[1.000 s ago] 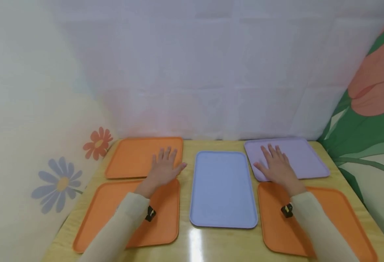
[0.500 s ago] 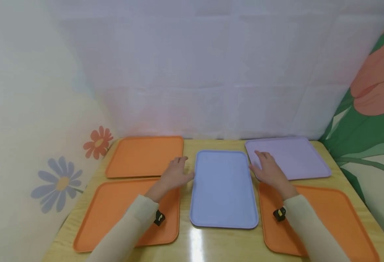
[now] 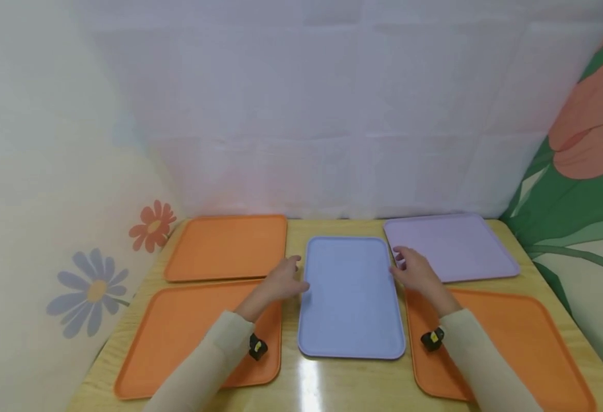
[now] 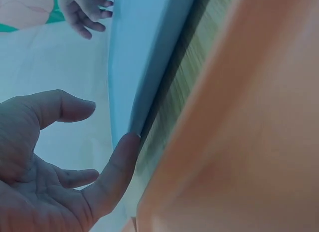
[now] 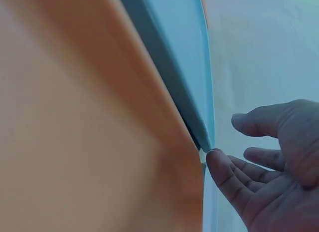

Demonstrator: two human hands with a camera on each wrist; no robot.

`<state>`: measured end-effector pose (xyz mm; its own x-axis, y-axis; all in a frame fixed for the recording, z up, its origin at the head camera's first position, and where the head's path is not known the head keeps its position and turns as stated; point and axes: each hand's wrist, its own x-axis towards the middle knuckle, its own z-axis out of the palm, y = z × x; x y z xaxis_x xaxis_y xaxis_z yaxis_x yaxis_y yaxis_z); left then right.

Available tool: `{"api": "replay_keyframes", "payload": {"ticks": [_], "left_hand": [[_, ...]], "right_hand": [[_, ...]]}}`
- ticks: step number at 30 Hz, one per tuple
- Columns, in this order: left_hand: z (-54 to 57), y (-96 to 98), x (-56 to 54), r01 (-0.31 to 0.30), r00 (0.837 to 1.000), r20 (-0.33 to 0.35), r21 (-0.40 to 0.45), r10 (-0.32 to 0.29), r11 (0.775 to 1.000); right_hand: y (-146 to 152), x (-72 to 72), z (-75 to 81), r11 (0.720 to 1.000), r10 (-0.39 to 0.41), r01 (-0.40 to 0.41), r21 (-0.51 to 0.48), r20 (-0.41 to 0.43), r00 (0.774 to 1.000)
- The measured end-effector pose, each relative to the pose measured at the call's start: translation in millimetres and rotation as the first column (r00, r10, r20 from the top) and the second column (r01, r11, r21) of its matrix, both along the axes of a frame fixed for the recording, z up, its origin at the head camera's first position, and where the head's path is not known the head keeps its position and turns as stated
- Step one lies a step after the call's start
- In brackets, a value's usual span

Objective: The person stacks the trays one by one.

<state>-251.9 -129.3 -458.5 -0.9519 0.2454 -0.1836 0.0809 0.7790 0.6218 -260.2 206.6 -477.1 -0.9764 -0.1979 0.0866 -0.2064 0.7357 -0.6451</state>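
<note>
A light blue tray point(image 3: 350, 297) lies lengthwise on the wooden table between both hands. At its left long side is my left hand point(image 3: 281, 279), fingers loosely bent and thumb apart, with a fingertip right at the rim in the left wrist view point(image 4: 127, 139). Across from it, my right hand point(image 3: 417, 272) is at the right long side, thumb and fingers spread around a gap. One fingertip of that hand meets the blue rim's outline in the right wrist view. Neither hand has its fingers closed around the tray.
Two orange trays lie at the left, a far one point(image 3: 229, 246) and a near one point(image 3: 178, 326). A lilac tray point(image 3: 456, 246) sits back right, with another orange tray point(image 3: 518, 337) in front of it. A white cloth point(image 3: 301, 114) hangs behind the wooden table point(image 3: 353, 386).
Both hands have come inward and nearer from over the far orange and lilac trays to the blue tray's sides. Their outspread fingers have bent. The trays have stayed in place.
</note>
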Motion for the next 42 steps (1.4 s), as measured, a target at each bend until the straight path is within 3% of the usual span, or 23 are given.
{"api": "replay_keyframes", "payload": {"ticks": [7,15,24,34,42], "left_hand": [[-5.8,3.4,-1.3,0.031,0.999,0.042,0.011,-0.032,0.999],[-12.6,5.2,-6.2,0.076,0.995,0.065,0.002,-0.076,0.997],[-10.9,0.5,-6.8,0.062,0.993,0.099,0.011,-0.063,0.998],[-10.0,-0.1,-5.3,0.033,0.982,0.181,0.079,-0.047,0.996],[-12.5,-1.0,-8.5,0.056,0.983,0.173,0.066,-0.066,0.996]], "right_hand": [[-5.5,3.4,-2.5,1.000,-0.015,0.014,0.012,0.052,0.999],[-15.4,4.2,2.5,0.993,-0.031,0.016,0.115,0.129,0.991],[-23.4,-0.2,-0.8,0.990,-0.032,-0.003,0.140,0.251,0.968],[-18.8,-1.7,-1.8,0.992,-0.017,-0.012,0.124,0.228,0.974],[25.4,9.2,14.4,0.998,0.041,-0.050,0.049,0.167,0.985]]}}
